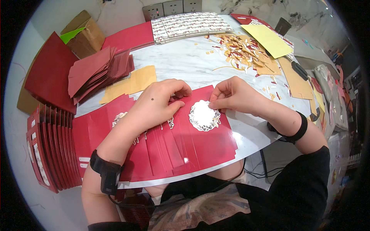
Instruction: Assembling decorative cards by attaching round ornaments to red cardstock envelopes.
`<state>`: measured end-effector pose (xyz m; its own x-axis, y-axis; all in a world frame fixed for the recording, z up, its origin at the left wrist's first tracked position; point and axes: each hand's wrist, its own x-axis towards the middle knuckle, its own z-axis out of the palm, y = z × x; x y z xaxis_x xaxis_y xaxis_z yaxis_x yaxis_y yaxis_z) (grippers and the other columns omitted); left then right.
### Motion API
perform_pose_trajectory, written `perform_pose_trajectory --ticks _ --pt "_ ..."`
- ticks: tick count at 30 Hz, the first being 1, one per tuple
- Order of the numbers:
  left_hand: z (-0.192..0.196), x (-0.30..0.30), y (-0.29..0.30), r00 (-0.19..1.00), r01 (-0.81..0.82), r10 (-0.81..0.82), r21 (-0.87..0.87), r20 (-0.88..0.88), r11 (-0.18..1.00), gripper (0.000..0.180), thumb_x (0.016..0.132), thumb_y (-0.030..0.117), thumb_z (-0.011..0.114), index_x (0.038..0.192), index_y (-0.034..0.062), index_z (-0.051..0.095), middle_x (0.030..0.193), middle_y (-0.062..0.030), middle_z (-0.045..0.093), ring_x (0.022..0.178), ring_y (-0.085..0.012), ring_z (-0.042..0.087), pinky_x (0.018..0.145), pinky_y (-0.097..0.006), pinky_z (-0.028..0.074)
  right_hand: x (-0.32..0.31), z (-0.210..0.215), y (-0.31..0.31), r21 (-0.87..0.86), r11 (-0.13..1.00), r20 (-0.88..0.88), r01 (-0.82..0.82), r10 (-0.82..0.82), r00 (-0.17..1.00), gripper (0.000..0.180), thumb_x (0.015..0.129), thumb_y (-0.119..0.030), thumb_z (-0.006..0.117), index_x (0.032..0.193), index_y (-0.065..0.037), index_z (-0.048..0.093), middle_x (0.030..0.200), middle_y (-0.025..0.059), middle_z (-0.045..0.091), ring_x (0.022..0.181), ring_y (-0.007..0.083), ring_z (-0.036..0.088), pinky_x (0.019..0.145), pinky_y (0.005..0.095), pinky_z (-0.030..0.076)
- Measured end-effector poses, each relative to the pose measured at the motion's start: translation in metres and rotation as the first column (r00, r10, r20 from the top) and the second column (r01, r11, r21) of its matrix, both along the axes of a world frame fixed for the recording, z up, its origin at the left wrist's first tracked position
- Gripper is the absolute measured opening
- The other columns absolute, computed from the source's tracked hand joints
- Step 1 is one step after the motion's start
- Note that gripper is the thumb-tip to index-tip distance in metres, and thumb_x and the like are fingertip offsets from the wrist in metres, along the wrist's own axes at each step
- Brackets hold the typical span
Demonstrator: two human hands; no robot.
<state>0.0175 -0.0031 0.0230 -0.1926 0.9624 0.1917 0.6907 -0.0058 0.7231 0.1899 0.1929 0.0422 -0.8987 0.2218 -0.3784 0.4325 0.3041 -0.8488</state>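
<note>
Overlapping red card sheets (181,154) lie fanned across the table in front of me. On the rightmost sheet is a round white paper cutout (203,116) with a wreath-like, leafy edge. My right hand (235,96) pinches the upper right edge of this cutout between thumb and fingers. To its left, my left hand (163,98) hovers over or rests on the red sheets; I cannot tell which. Its fingers are curled, with a gap between thumb and forefinger and nothing visible in it. Parts of similar cutouts (119,118) show around my left forearm, which hides the rest.
A row of folded red boxes (54,150) stands at the left edge. Behind it are a stack of dark red card pieces (96,73) and a tan sheet (133,82). Patterned sheets (192,26), paper scraps (241,52) and a yellow sheet (268,40) lie at the back.
</note>
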Motion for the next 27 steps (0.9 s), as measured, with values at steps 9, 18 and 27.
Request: perform_pose_trajectory --ticks 9,18,27 --pt "0.001 0.002 0.000 0.989 0.051 -0.050 0.008 -0.140 0.999 0.035 0.086 -0.004 0.068 0.119 0.0066 0.069 0.102 -0.0118 0.067 0.094 -0.0264 0.068 0.084 -0.035 0.055 -0.004 -0.001 0.003 0.050 0.992 0.021 0.112 -0.113 0.993 0.012 0.079 -0.010 0.081 0.077 0.000 0.074 0.070 0.0060 0.071 0.060 0.0107 0.066 0.057 0.0243 0.052" --pt "0.000 0.010 -0.003 0.892 0.106 -0.097 -0.004 -0.443 0.994 0.052 0.082 -0.007 0.064 0.123 0.0230 0.075 0.115 -0.0098 0.063 0.102 -0.0279 0.064 0.088 -0.037 0.053 -0.006 0.000 0.001 0.072 0.989 0.064 0.130 -0.135 0.989 0.012 0.080 -0.009 0.080 0.077 -0.001 0.072 0.071 0.0049 0.070 0.062 0.0087 0.064 0.057 0.0226 0.049" --pt "0.005 0.013 -0.005 0.847 0.118 -0.115 -0.027 -0.518 0.993 0.053 0.080 -0.008 0.064 0.122 0.0225 0.075 0.113 -0.0100 0.062 0.104 -0.0290 0.063 0.088 -0.038 0.053 -0.009 -0.003 0.003 0.096 0.993 0.028 0.070 -0.073 0.997 0.014 0.076 -0.011 0.080 0.075 -0.001 0.071 0.069 0.0072 0.069 0.059 0.0119 0.066 0.054 0.0250 0.050"
